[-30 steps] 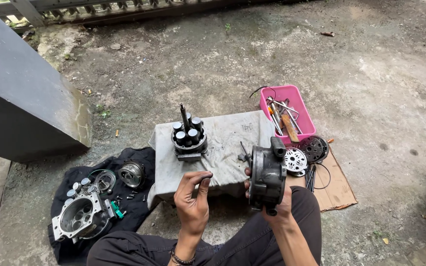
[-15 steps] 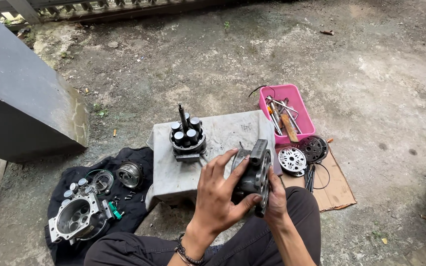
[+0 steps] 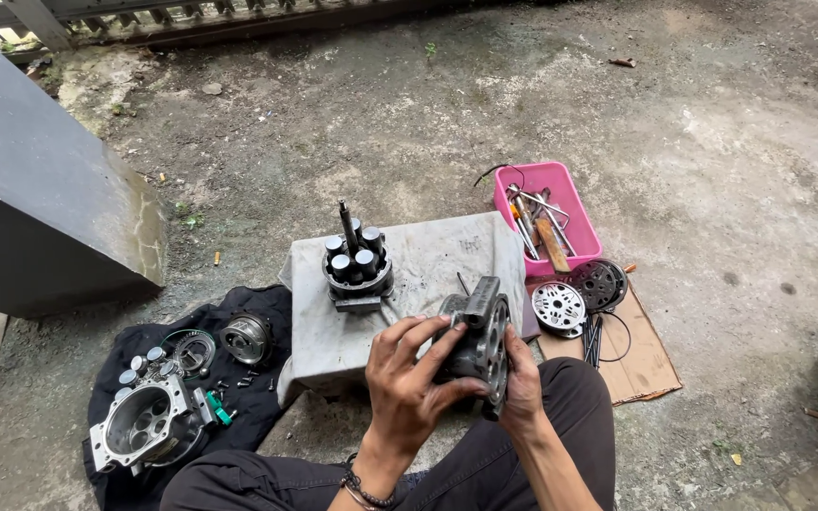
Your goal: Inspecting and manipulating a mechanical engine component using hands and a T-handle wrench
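Concrete yard floor, cloth-covered block (image 3: 428, 274) at centre.
Below centre, a metal housing (image 3: 477, 339) was gripped by the left hand (image 3: 409, 383) and right hand (image 3: 523, 378), fingers curled closed around it; a piston assembly (image 3: 357, 260) was stood above.

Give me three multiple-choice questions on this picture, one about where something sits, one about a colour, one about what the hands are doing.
1. Where does the piston assembly stand?
A. On the cloth-covered block
B. In the tray
C. On the cardboard

2. What colour is the tray holding tools?
A. Blue
B. Pink
C. Green

3. How is the metal housing handled?
A. It lies untouched on the ground
B. One hand holds it
C. Both hands hold it

Answers:
1. A, it stands upright on the pale cloth, left of the hands.
2. B, its walls are bright pink.
3. C, the left hand wraps its front and the right hand grips it from the other side, above the lap.
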